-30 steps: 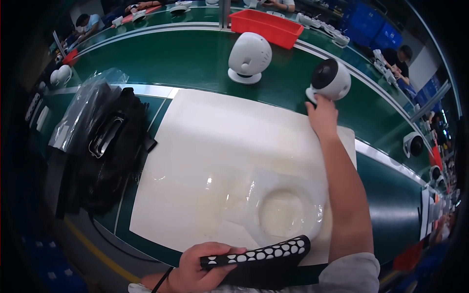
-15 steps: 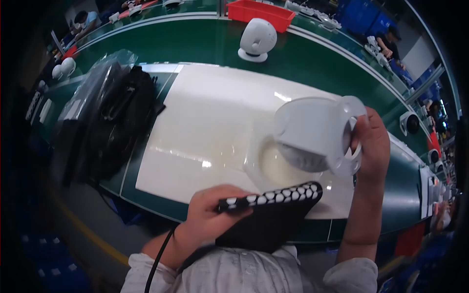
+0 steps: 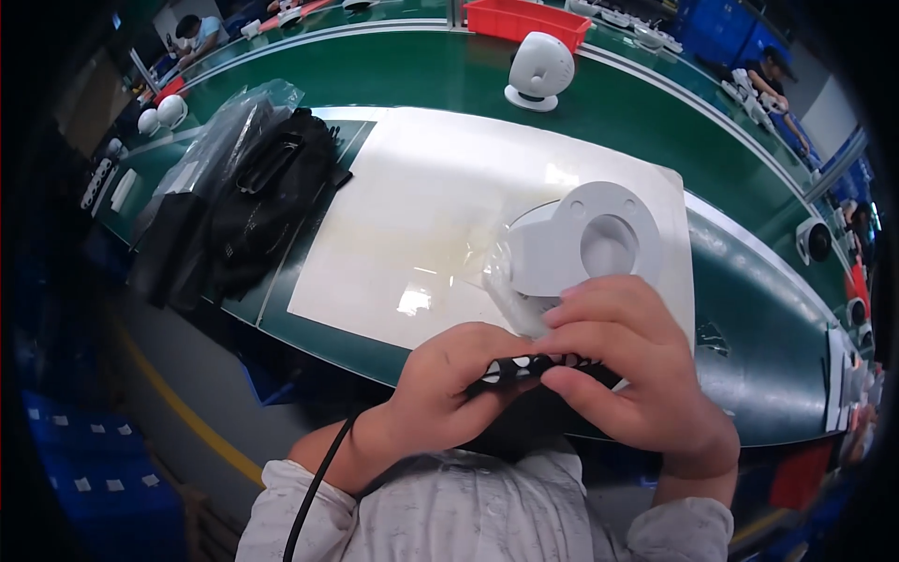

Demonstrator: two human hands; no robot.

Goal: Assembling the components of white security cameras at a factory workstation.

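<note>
Green bench: carries a white mat; a black bag lies at the mat's left, and a standing white device is beyond its far edge.
White device on mat: a second white device lies on its side at the mat's right half, ringed base facing up, clear plastic showing along its left edge.
Left hand: pinches the near end of a spotted black item between thumb and fingers.
Right hand: thumb below and forefinger above, pinching the item's other end; the remaining fingers are curved and raised. Whether they touch the device cannot be told.
Device hazard: a knock from the raised knuckles could roll the device; likely cause, its rounded body and the hand's closeness.
Item hazard: the item could slip below the bench edge if both pinches loosen, being held in front of the edge.
Cord hazard: the black cord at the left forearm could snag during a wide reach.
Change from preceding frame: the right hand then gripped the device's tilted base above the mat; the device now lies released, and that hand has joined the left at the item.
</note>
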